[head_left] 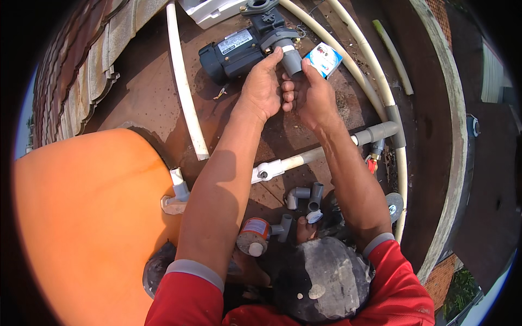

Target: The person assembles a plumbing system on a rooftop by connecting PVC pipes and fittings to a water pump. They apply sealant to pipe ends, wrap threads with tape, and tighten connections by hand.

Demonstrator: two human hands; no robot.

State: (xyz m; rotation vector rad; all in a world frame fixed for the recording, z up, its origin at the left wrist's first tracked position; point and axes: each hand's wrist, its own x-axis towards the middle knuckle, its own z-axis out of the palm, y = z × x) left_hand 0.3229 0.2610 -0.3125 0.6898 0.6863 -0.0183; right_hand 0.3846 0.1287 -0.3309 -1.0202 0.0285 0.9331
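Observation:
A dark electric water pump (239,54) lies on the brown surface ahead of me. From its round flange juts a grey pipe fitting (292,62), with a white band where the two meet. My left hand (262,87) is closed on the fitting's left side, thumb near the white band; its other fingers are mostly hidden. On the right, my right hand (315,99) has its thumb against the fitting's open end and its fingers curled below. Just beyond that thumb is a small blue and white box (325,60).
Cream pipes (184,87) run along both sides, and a pipe with a white valve (266,171) crosses beneath my forearms. An orange tank (92,212) fills the left. Near my foot are grey elbows (296,196) and a round can (253,237). A ledge (454,136) bounds the right.

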